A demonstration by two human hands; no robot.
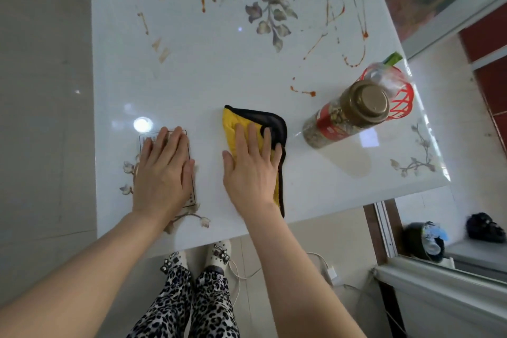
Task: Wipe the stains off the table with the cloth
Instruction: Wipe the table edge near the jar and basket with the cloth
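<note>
- A person stands at the near edge of a glossy white table (208,85) printed with grey floral motifs, both bare hands pressed flat on its surface.
- The right hand (251,164) lies palm down on a folded yellow cloth (229,129) with a black edge and black underside, fingers spread and extended rather than clenched; it presses the cloth without gripping it.
- The cloth sits near the table's near edge, slightly right of centre, its far corner folded back to show the black side.
- The left hand (162,170) rests flat, fingers straight and close together, on a thin rectangular card-like object (189,200) at the near left of the table; what the object is cannot be told.
- Reddish-brown stains (327,11) streak the far half of the table: drips and blotches at far left, long looping lines at far right, and a small smear just beyond the cloth to its right.
- A tall clear jar (345,115) with a bronze lid and red label stands to the right of the cloth, apart from it.
- Just behind the jar, at the right edge, sits a red openwork basket (400,101) holding a clear plastic bag.
- Leopard-print trousers and decorated white shoes show below the table edge.
</note>
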